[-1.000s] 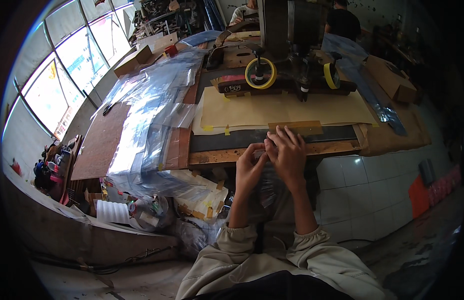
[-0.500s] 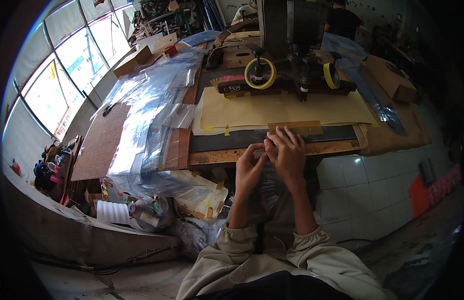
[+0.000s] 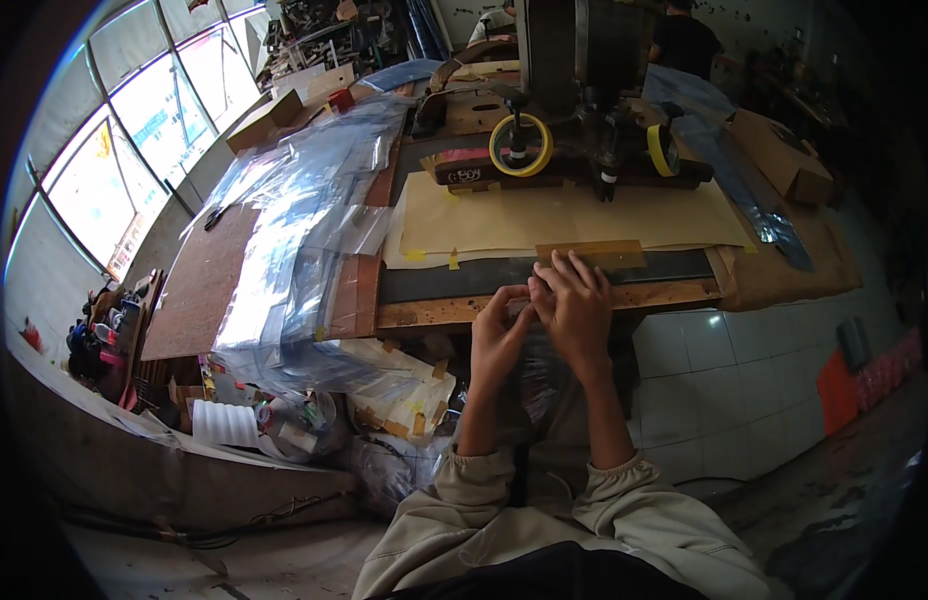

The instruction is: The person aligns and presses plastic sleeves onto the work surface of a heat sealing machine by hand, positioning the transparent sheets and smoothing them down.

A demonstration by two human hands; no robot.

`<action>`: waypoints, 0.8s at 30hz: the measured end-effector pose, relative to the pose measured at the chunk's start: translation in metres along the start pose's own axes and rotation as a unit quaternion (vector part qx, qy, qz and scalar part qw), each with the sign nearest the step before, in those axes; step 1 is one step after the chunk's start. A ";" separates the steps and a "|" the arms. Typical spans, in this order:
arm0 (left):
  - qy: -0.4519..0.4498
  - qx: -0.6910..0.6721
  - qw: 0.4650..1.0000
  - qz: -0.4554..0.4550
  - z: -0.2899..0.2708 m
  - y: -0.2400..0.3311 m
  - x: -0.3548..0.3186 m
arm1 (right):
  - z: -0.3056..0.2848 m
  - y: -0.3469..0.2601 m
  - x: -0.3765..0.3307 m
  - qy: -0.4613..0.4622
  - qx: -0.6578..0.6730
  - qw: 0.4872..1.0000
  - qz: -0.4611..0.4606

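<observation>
Tan sheet (image 3: 574, 218) and brown strip (image 3: 622, 256) already lie flat by the counter's (image 3: 434, 314) front edge, where left hand (image 3: 492, 345) and right hand (image 3: 576, 318) meet, fingertips close together, though what their grip holds, or what remains, I cannot tell.

To the left of the hands (image 3: 576, 315) I see tall windows (image 3: 164, 110), slanting in my fisheye view and divided by dark bars (image 3: 107, 95), glaring white with daylight. A pale grey wall (image 3: 212, 168) runs below them. Ahead of the hands, at the far end of the room, I make out a crowded rack (image 3: 324, 45), and farther right a dull back wall (image 3: 759, 22) flecked with dark marks. To the right of the hands lies a floor (image 3: 674, 415) of pale tiles, one glinting with a small bright reflection (image 3: 714, 320). Beyond it, the room sinks into shadow.
</observation>
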State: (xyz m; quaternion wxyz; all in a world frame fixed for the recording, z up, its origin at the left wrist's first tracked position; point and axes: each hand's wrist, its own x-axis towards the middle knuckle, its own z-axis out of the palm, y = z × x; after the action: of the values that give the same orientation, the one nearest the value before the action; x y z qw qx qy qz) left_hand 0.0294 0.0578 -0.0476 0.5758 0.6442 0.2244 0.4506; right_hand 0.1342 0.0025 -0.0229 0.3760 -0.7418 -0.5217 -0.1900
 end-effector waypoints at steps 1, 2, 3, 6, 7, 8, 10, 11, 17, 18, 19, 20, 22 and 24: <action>-0.003 0.003 1.000 -0.001 0.000 0.000 0.000 | 0.000 0.000 0.000 0.001 -0.001 1.000 -0.001; -0.005 0.006 1.000 -0.002 0.000 0.001 0.000 | 0.000 0.001 0.000 0.001 -0.001 1.000 -0.001; -0.005 0.006 1.000 -0.002 0.001 0.003 0.000 | 0.000 0.001 0.000 -0.001 -0.002 1.000 -0.001; -0.005 -0.017 1.000 0.003 0.002 0.007 -0.001 | -0.001 0.000 0.000 -0.003 -0.002 1.000 0.000; -0.005 -0.021 1.000 0.003 0.002 0.007 -0.001 | -0.001 -0.001 0.000 -0.003 -0.002 1.000 0.001; -0.006 -0.026 1.000 0.002 0.002 0.007 -0.001 | -0.002 -0.002 0.000 -0.003 -0.002 1.000 0.001; -0.008 -0.015 1.000 0.000 0.001 0.006 -0.001 | -0.003 -0.003 0.001 -0.005 0.003 1.000 0.006; -0.009 -0.004 1.000 -0.001 0.001 0.006 -0.001 | -0.003 -0.002 0.001 -0.005 0.003 1.000 0.006; -0.007 0.022 1.000 -0.014 -0.002 -0.001 0.000 | -0.002 -0.001 0.000 -0.009 0.002 1.000 0.005; -0.007 0.022 1.000 -0.014 -0.002 -0.001 0.000 | -0.002 -0.001 0.000 -0.010 0.001 1.000 0.004; -0.009 0.008 1.000 -0.008 -0.001 0.000 0.000 | -0.002 -0.001 0.000 -0.011 -0.001 1.000 0.004; -0.011 -0.006 1.000 -0.003 0.000 0.002 0.000 | -0.002 -0.001 0.000 -0.012 -0.001 1.000 0.004; -0.008 -0.010 1.000 -0.004 0.001 0.006 0.000 | -0.001 -0.001 0.000 -0.010 0.000 1.000 0.001; -0.006 -0.015 1.000 -0.005 0.001 0.009 0.000 | -0.002 0.000 0.000 -0.011 -0.003 1.000 0.000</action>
State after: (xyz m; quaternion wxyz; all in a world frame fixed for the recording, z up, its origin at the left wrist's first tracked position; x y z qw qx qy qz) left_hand 0.0285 0.0548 -0.0392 0.5888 0.6375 0.2173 0.4469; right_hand 0.1342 0.0014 -0.0217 0.3685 -0.7449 -0.5251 -0.1834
